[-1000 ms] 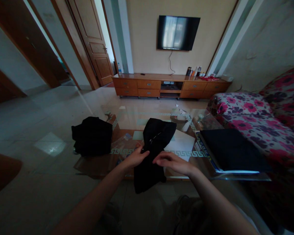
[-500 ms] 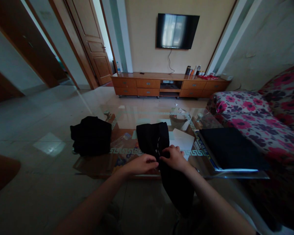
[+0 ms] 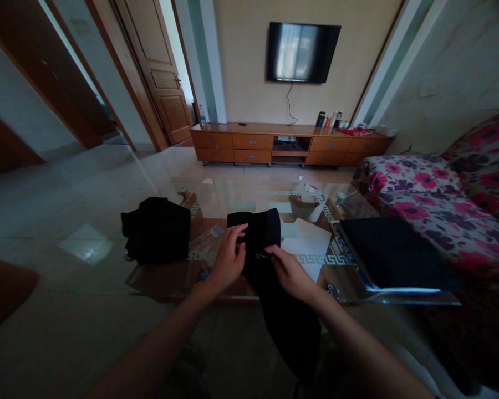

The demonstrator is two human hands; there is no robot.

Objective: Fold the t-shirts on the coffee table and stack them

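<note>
A black garment [image 3: 255,221] lies bunched across the front of the glass table [image 3: 149,288], its lower part hanging over the near edge. Small whitish marks show on it close to my right fingers. My right hand [image 3: 293,272] is closed, thumb and fingers pinching the cloth at its right side. On the left side of the garment rests my left hand [image 3: 229,257], fingers apart and curved over the cloth without a visible grip. To the left sits a folded black cloth pile [image 3: 156,230] on the table.
A dark flat item [image 3: 391,252] lies over books or papers at the table's right end. White paper [image 3: 310,238] shows behind my right hand. A flowered sofa [image 3: 419,199] stands to the right, and a low wooden cabinet [image 3: 251,143] is beyond the table.
My left hand has moved up and left onto the garment, its fingers spreading. The right hand has shifted slightly, still on the cloth. The garment has moved a little left.
</note>
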